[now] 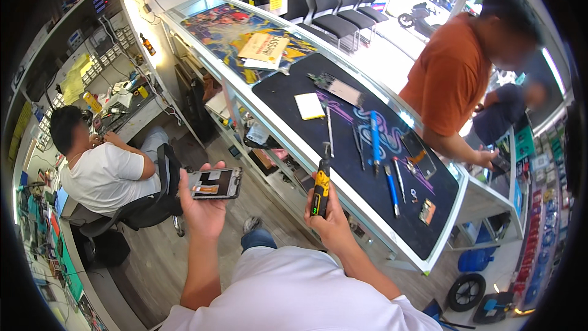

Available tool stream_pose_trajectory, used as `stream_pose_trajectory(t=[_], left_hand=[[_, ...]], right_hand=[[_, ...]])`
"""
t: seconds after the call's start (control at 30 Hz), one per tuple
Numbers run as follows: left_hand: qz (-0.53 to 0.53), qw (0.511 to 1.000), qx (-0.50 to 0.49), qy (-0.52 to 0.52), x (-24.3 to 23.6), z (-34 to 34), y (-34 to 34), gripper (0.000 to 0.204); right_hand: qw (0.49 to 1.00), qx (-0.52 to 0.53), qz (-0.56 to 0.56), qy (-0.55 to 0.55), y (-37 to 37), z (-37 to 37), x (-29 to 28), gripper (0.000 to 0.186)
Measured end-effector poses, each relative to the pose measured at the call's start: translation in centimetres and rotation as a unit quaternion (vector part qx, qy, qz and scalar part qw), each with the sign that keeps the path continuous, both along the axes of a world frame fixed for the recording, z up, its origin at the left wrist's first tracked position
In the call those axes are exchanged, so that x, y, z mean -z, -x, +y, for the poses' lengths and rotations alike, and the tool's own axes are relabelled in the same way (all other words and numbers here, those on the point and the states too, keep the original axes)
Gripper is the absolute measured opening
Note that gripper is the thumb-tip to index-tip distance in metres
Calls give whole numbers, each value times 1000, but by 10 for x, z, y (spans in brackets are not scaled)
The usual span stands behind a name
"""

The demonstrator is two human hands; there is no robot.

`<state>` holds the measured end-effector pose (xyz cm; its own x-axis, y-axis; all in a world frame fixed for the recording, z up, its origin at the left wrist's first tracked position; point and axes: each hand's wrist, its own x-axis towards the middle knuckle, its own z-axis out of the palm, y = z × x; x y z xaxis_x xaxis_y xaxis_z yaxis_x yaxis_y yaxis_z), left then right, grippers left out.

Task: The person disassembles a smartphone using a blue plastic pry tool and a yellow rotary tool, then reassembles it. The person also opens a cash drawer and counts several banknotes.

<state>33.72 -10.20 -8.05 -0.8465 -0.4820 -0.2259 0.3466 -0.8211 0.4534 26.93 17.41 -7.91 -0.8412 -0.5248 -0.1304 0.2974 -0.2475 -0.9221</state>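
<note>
In my left hand (205, 211) rests an opened phone body (215, 184), its inner side facing up with an orange flex strip showing. My fingers support it from below and behind. My right hand (329, 214) is wrapped round a yellow and black electric screwdriver (320, 187), its tip pointing away from me over the mat's edge. The two hands are apart. On the black mat (294, 89) beyond lie a white battery-like block (309, 106), a phone frame with a circuit board (340, 90), tweezers (360, 147) and blue-handled tools (392, 190).
The glass counter (245, 95) runs diagonally before me, with papers (264, 49) at its far end. A person in orange (450, 64) stands across it. Another in white (110, 171) sits left on a black chair (162, 190) at a cluttered bench. A wheel (467, 292) stands lower right.
</note>
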Motion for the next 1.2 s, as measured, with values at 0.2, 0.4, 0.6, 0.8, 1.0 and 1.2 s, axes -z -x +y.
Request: stream_pose_trajectory(t=[0.2, 0.4, 0.6, 0.8, 1.0, 1.2], left_hand=[[27, 999, 39, -24, -5, -67, 80, 60], [59, 992, 112, 21, -26, -151, 164, 69], [74, 979, 163, 95, -30, -205, 236, 68], [46, 927, 301, 219, -35, -219, 321, 46], [54, 895, 368, 246, -40, -186, 429, 30], [20, 858, 405, 314, -21, -167, 502, 28]], right_hand=[[998, -42, -37, -15, 33, -54, 4, 100], [998, 3, -57, 21, 75, -131, -17, 109], [995, 79, -15, -58, 117, -186, -34, 92], [853, 210, 205, -431, 193, -185, -45, 52], [726, 258, 353, -531, 281, -200, -16, 49], [673, 267, 345, -597, 323, -218, 11, 52]])
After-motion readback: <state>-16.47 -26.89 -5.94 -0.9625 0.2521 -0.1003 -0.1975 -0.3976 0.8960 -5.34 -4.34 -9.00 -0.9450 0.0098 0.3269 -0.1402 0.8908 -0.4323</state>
